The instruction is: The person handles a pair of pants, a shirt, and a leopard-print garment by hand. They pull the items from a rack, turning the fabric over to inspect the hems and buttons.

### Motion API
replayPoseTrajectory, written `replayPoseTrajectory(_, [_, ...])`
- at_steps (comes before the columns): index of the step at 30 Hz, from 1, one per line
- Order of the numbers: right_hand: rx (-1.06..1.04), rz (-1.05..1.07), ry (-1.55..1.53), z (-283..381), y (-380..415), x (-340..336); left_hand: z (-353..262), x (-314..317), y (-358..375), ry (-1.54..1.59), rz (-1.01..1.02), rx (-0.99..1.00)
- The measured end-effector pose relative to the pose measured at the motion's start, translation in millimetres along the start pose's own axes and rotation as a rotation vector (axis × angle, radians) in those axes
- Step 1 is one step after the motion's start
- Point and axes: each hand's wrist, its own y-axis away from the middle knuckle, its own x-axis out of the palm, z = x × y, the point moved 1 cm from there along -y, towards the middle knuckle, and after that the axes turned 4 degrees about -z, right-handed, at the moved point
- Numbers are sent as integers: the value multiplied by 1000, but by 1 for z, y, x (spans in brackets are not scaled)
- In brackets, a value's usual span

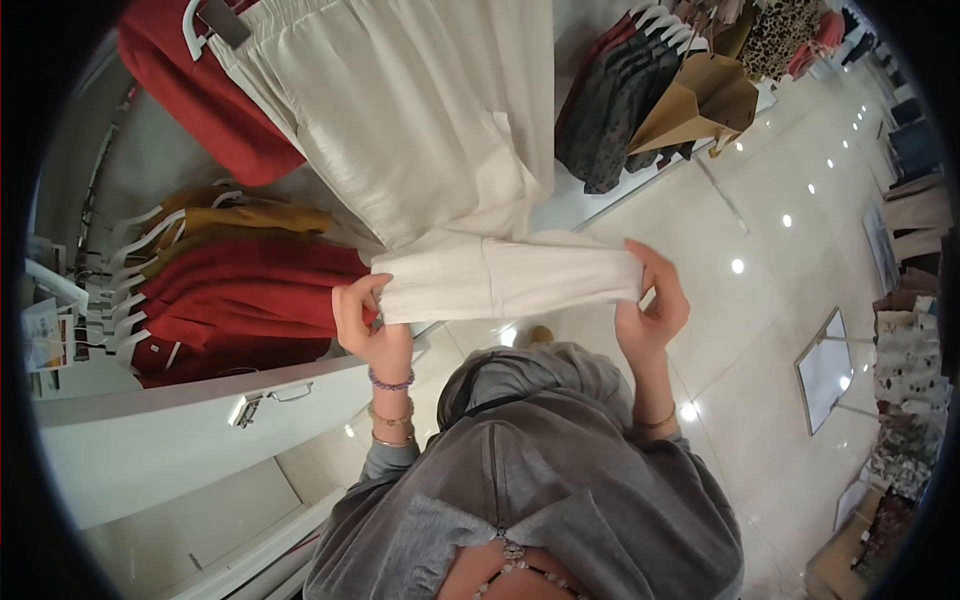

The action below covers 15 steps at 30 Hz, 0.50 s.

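A pair of cream trousers hangs in front of me from a white hanger, its gathered waistband at the top. The lower part of the cloth is drawn toward me and stretched flat between my hands, with a seam running across its middle. At its left end, my left hand pinches the edge between thumb and fingers. The opposite end is gripped by my right hand, with the fingers curled around the edge. Bracelets circle both wrists.
Red tops and mustard garments hang on a rail at left, above a white cabinet. Dark patterned clothes and an open brown paper bag are at upper right. A framed sign stands on the shiny tiled floor.
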Motion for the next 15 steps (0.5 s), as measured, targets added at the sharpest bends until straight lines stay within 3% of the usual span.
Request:
replayPoseTrajectory(2, [-1,-25,-42,14,5,30,-12,19,5,243,-114,-140])
replayPoseTrajectory(5, [-329,201,47,15,22,45,-2,8,3,39,-25,44])
replayPoseTrajectory(7, [-291,265,61,10,13,37,11,-1,-1,-96,19,156])
replayPoseTrajectory(8, [-79,217,21,3,-6,14,17,-8,-1,-169,43,203])
replayPoseTrajectory(9, [22,218,12,0,-9,11,17,-19,-13,47,-2,-138])
replayPoseTrajectory(10, [124,216,4,-3,-13,8,16,-23,-12,-16,96,-70])
replayPoseTrajectory(11, [118,263,23,-7,1,14,15,-27,-9,-81,196,-6])
replayPoseTrajectory(15, [21,419,49,-20,52,44,45,-18,16,-19,284,-142])
